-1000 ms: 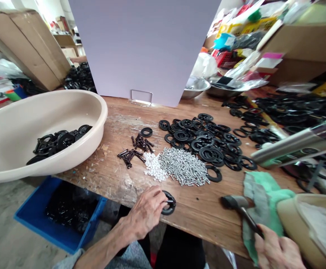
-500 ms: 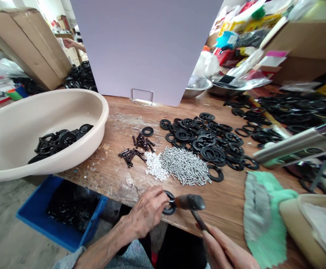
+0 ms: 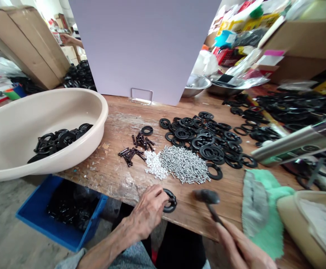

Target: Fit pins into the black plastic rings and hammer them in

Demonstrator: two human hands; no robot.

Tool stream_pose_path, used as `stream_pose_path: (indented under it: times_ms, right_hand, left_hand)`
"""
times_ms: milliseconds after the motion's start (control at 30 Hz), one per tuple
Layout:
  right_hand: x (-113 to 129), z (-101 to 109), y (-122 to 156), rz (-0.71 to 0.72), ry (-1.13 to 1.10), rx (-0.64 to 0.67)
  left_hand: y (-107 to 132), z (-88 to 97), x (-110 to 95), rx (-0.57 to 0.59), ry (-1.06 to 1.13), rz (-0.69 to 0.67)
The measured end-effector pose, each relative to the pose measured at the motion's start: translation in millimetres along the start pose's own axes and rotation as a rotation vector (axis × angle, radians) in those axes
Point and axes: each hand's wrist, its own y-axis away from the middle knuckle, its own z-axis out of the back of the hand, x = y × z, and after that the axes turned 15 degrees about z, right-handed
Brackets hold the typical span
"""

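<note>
Near the front edge of the wooden table, my left hand pinches the left side of a black ring that rests on the wood. Its fingertips hide part of the ring. To the right, my right hand is wrapped around the handle of a hammer, whose head hovers apart from the ring. Beyond the hands lie a heap of silver pins, small white pieces and dark brown rod-like parts. A pile of black rings spreads behind the pins.
At left stands a beige basin with black parts inside, above a blue crate. A pale panel rises at the back. On the right are a green cloth, a beige tub and a metal tube. Another person's hand shows far left.
The hammer has moved right, away from the black ring, along with my right hand. My left hand keeps its pinch on the ring.
</note>
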Motion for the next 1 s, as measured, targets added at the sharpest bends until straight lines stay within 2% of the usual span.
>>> stream_pose_path:
  times_ms: [100, 167, 233, 300, 333, 433, 500, 600, 900, 1000]
  right_hand:
    - [-34.3, 11.4, 7.7, 0.096, 0.217, -0.004]
    - [-46.9, 20.1, 7.1, 0.133, 0.298, -0.006]
    - [-47.2, 25.8, -1.1, 0.165, 0.434, 0.023]
    - [-38.5, 24.1, -16.0, 0.197, 0.541, -0.009]
    - [-32.6, 19.8, -25.1, 0.219, 0.518, -0.06]
    - [-15.8, -2.3, -53.3, 0.289, 0.211, -0.219]
    - [-8.0, -17.0, -68.9, 0.298, 0.091, -0.184]
    - [-1.7, -28.4, -83.8, 0.269, 0.124, -0.072]
    - [-4.8, -28.1, -91.9, 0.319, 0.104, 0.011]
    - [-5.0, -29.3, -91.4, 0.335, 0.076, -0.001]
  left_hand:
    - [2.8, -2.7, -1.8, -0.011, 0.038, 0.05]
    - [4.1, -4.2, -3.3, -0.022, 0.066, 0.075]
    - [4.9, -5.4, -4.6, -0.033, 0.096, 0.092]
    - [5.4, -5.5, -6.0, -0.055, 0.122, 0.112]
    - [5.7, -4.9, -6.8, -0.065, 0.133, 0.123]
    - [6.8, 0.5, -8.9, -0.101, 0.16, 0.156]
    - [7.1, 6.2, -9.7, -0.106, 0.17, 0.177]
    - [6.6, 14.4, -9.2, -0.102, 0.187, 0.207]
    - [4.6, 22.0, -10.9, -0.065, 0.286, 0.324]
    - [2.4, 23.5, -14.4, -0.013, 0.412, 0.405]
